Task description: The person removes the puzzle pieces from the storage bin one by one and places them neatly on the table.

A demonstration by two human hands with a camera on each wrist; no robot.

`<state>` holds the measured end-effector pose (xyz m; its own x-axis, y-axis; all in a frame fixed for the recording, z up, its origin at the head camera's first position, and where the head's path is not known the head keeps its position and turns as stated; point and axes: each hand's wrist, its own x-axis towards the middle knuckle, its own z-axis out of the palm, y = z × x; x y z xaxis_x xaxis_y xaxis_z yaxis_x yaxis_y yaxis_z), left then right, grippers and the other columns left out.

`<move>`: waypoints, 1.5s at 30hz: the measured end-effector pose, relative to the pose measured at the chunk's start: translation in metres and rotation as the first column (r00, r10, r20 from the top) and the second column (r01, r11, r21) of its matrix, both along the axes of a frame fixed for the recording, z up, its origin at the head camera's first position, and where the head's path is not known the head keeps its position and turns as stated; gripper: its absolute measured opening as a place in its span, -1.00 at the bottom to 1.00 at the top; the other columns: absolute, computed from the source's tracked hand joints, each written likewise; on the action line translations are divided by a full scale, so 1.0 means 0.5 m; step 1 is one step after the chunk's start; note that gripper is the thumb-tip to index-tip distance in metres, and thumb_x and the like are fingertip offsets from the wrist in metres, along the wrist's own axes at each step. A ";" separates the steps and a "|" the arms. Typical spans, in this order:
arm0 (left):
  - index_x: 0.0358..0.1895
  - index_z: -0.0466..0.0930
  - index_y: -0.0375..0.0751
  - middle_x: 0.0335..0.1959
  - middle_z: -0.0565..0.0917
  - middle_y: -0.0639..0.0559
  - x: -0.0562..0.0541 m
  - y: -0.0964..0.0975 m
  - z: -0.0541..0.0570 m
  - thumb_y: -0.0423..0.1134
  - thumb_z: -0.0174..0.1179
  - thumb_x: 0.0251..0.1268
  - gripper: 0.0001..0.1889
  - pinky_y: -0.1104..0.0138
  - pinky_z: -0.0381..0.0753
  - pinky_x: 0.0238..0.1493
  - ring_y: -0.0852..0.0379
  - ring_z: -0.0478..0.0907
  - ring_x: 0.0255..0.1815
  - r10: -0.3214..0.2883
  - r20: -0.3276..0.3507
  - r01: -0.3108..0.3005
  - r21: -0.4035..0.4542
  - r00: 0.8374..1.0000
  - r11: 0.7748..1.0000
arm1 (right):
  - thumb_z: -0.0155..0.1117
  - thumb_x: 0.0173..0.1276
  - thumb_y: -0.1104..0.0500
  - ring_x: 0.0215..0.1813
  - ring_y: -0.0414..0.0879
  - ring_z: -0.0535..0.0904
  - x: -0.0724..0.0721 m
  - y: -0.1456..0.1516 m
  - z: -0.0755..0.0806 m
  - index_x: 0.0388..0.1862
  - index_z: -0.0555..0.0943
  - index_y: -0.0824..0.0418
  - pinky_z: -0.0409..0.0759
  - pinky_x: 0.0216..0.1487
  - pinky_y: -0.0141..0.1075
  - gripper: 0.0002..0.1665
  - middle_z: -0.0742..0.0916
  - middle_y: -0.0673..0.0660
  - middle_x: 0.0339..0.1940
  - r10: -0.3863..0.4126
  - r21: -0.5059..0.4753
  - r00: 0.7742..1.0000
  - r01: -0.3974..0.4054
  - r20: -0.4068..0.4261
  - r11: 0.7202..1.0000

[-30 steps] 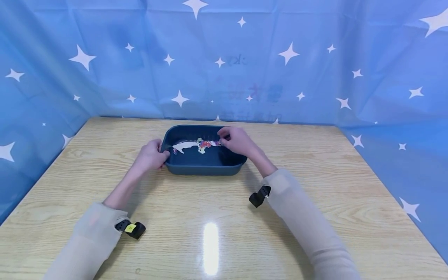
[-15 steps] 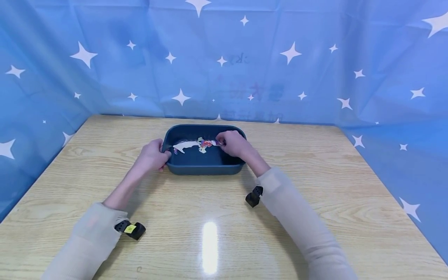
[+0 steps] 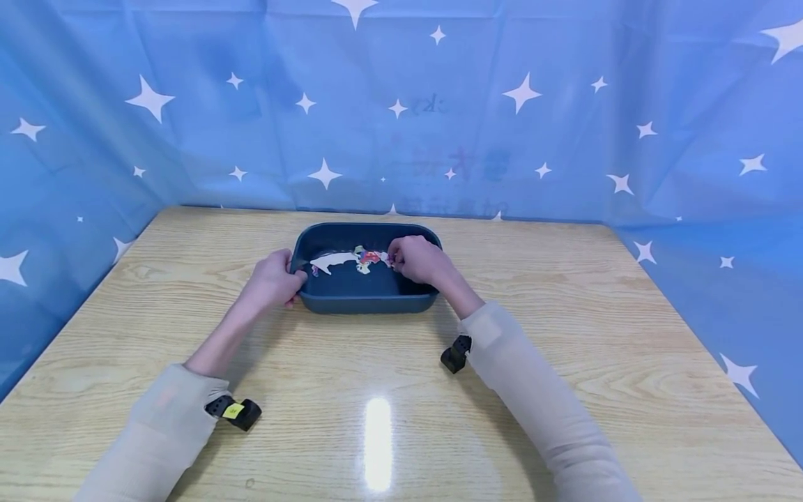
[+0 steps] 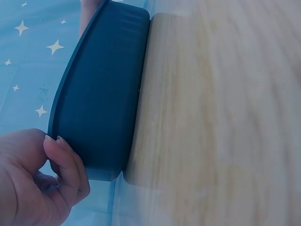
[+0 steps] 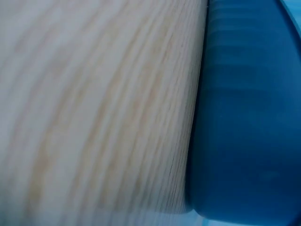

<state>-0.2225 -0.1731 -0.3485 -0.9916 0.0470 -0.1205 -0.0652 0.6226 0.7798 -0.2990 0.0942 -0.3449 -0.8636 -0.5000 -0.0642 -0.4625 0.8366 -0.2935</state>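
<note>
A dark blue rectangular plastic tub (image 3: 366,305) stands on the wooden table. My left hand (image 3: 274,280) grips its left end, thumb over the rim and fingers curled against the outer wall, as the left wrist view (image 4: 51,174) also shows. Inside the tub lie a white cut-out scrap (image 3: 332,261) and small red, yellow and purple scraps (image 3: 370,257), strung out from left to right. Over the tub's right part, my right hand (image 3: 422,261) reaches in and pinches the right end of the coloured scraps. The right wrist view shows only the tub's outer wall (image 5: 244,117), not the hand.
The light wood table (image 3: 301,404) extends around the tub, with a bright light reflection (image 3: 378,446) near the front. A blue curtain with white stars (image 3: 401,139) hangs behind and at both sides. Each sleeve carries a black wrist camera (image 3: 456,354).
My right hand has come down and slightly left into the tub, its fingertips reaching the coloured scraps. My left hand keeps its grip on the rim, and the tub stays in place.
</note>
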 end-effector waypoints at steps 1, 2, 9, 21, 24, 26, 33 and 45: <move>-0.29 0.34 -0.33 -0.61 0.57 -0.10 0.000 0.000 0.001 -0.39 -0.05 0.37 -0.93 0.34 0.62 -0.54 0.15 0.53 -0.67 0.002 0.000 -0.002 0.003 1.000 1.000 | 0.22 0.46 0.30 -0.40 -0.12 0.48 0.000 0.000 0.001 0.08 0.66 0.25 0.47 -0.25 -0.29 -0.74 0.76 0.06 -0.28 -0.003 0.001 1.000 0.003 0.011 1.000; -0.29 0.34 -0.33 -0.61 0.57 -0.10 0.000 0.001 0.001 -0.39 -0.05 0.37 -0.93 0.34 0.62 -0.55 0.15 0.53 -0.67 0.000 0.000 0.000 0.006 1.000 1.000 | 0.24 0.46 0.27 -0.36 -0.12 0.52 0.001 0.000 0.002 0.08 0.66 0.24 0.51 -0.21 -0.27 -0.74 0.76 0.06 -0.26 -0.007 0.000 1.000 0.007 0.020 1.000; -0.28 0.34 -0.34 -0.61 0.56 -0.09 0.002 0.003 0.003 -0.40 -0.06 0.37 -0.94 0.36 0.61 -0.55 0.15 0.52 -0.67 0.000 0.006 -0.001 0.011 1.000 1.000 | 0.35 0.43 0.16 -0.16 -0.10 0.65 0.003 0.001 0.005 -0.02 0.69 0.19 0.63 0.02 -0.19 -0.79 0.76 0.06 -0.18 -0.034 -0.007 0.997 0.034 0.075 0.999; -0.26 0.35 -0.35 -0.59 0.58 -0.12 0.001 0.001 -0.004 -0.40 -0.07 0.36 -0.94 0.34 0.62 -0.54 0.13 0.54 -0.66 0.000 0.007 0.000 0.010 1.000 1.000 | 0.40 0.38 0.11 -0.27 -0.10 0.60 0.009 0.000 0.002 -0.23 0.70 0.12 0.61 -0.10 -0.23 -0.89 0.72 0.02 -0.30 -0.057 -0.023 0.988 0.061 0.142 0.998; -0.26 0.35 -0.35 -0.60 0.57 -0.11 0.001 0.000 -0.005 -0.40 -0.07 0.36 -0.94 0.34 0.62 -0.54 0.12 0.54 -0.66 -0.003 0.007 0.003 0.010 1.000 1.000 | 0.42 0.36 0.08 -0.28 -0.10 0.60 0.011 0.001 0.003 -0.27 0.68 0.11 0.60 -0.11 -0.22 -0.87 0.72 0.01 -0.33 -0.045 -0.028 0.989 0.049 0.141 0.998; -0.27 0.34 -0.35 -0.61 0.57 -0.10 0.001 0.000 -0.005 -0.40 -0.07 0.36 -0.94 0.34 0.62 -0.54 0.12 0.54 -0.66 -0.001 0.009 0.001 0.010 1.000 1.000 | 0.42 0.36 0.07 -0.28 -0.10 0.60 0.012 0.003 0.004 -0.28 0.66 0.11 0.60 -0.12 -0.22 -0.85 0.71 0.01 -0.33 -0.030 -0.045 0.990 0.036 0.137 0.998; -0.27 0.34 -0.34 -0.60 0.58 -0.12 0.002 0.002 -0.003 -0.40 -0.07 0.35 -0.94 0.34 0.62 -0.54 0.14 0.53 -0.68 0.002 0.003 -0.002 0.003 1.000 1.000 | 0.36 0.42 0.17 -0.31 -0.10 0.69 0.005 0.016 -0.004 -0.23 0.60 0.21 0.65 -0.21 -0.23 -0.87 0.76 0.07 -0.33 0.050 -0.295 0.995 -0.020 0.092 0.955; -0.30 0.34 -0.33 -0.64 0.56 -0.09 -0.005 0.001 -0.012 -0.39 -0.05 0.32 -0.95 0.33 0.64 -0.57 0.14 0.53 -0.70 0.027 -0.020 -0.027 0.017 0.999 0.999 | 0.33 0.43 0.24 -0.25 0.27 0.69 0.004 0.039 -0.011 -0.09 0.61 0.32 0.71 -0.30 0.02 -0.82 0.76 0.32 -0.24 0.037 -0.717 0.999 -0.027 -0.001 0.697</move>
